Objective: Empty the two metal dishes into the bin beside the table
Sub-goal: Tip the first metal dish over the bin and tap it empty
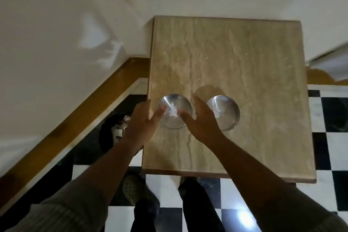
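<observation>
Both hands spread, left hand (143, 118) and right hand (199, 118) flanking left dish (174, 107), mid-frame. Looks light, rigid, slippery steel; grip opposite rims, keep level.

single head cam, wide-angle, looking steeply down from standing height over the near edge of the table (244, 62). close range on the tabletop; checkered floor (329, 147) and wall (56, 24) fill the edges.

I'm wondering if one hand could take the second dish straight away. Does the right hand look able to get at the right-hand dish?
Probably yes. The right hand sits just beside the right-hand dish, with nothing between them on the table; it is busy flanking the left dish.
</observation>
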{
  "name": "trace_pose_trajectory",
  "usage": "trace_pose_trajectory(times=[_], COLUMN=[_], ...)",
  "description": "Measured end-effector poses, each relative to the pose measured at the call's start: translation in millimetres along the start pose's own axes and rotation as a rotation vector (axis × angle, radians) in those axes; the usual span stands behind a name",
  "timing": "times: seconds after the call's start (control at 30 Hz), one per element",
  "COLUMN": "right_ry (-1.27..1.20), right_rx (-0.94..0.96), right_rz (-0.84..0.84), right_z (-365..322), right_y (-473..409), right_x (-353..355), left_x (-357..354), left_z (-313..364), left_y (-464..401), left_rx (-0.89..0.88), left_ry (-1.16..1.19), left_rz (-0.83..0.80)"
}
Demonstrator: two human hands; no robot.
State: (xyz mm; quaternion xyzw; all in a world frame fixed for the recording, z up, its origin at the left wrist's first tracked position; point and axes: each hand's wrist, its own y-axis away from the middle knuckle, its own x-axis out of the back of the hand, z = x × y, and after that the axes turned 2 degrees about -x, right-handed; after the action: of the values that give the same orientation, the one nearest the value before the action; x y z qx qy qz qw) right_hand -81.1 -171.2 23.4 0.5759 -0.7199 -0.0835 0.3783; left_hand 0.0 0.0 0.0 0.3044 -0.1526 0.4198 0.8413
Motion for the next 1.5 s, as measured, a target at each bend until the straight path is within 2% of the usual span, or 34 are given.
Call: trace_pose_trajectory(times=[0.1, 0.37, 0.5, 0.63, 0.8, 0.9, 1.03, 1.2, 1.33, 1.5], right_ry=[0.020, 0.126, 0.093, 0.027, -0.043, -0.080, -0.113, -0.161, -0.295, -0.323], right_rx=[-0.015, -0.141, -0.209, -0.170, -0.080, -0.035, -0.031, -0.040, -0.100, -0.174], right_rz=[0.075, 0.130, 0.148, 0.154, 0.085, 0.024, -0.055, -0.127, -0.178, -0.247], right_z=[9, 17, 7, -2, -24, -47, -67, -76, -73, -65], right_y=[-24, -48, -50, -46, -42, -38, -37, -37, -38, -57], right_x=[-22, -49, -51, -55, -85, -114, -150, -195, -225, -251], left_x=[-12, -32, -31, -15, 24, 50, 78, 102, 114, 130], left_z=[-9, -25, -19, -24, -58, -83, -120, -158, -186, -218], left_y=[-11, -25, -28, -19, -2, 13, 33, 51, 56, 53], left_rx=[0.050, 0.365, 0.496, 0.612, 0.841, 0.846, 0.884, 0.759, 0.650, 0.522], left_ry=[0.140, 0.425, 0.566, 0.705, 0.878, 0.956, 1.207, 1.473, 1.492, 1.297], left_rz=[0.111, 0.111, 0.135, 0.181, 0.231, 0.213, 0.119, -0.015, -0.127, -0.248])
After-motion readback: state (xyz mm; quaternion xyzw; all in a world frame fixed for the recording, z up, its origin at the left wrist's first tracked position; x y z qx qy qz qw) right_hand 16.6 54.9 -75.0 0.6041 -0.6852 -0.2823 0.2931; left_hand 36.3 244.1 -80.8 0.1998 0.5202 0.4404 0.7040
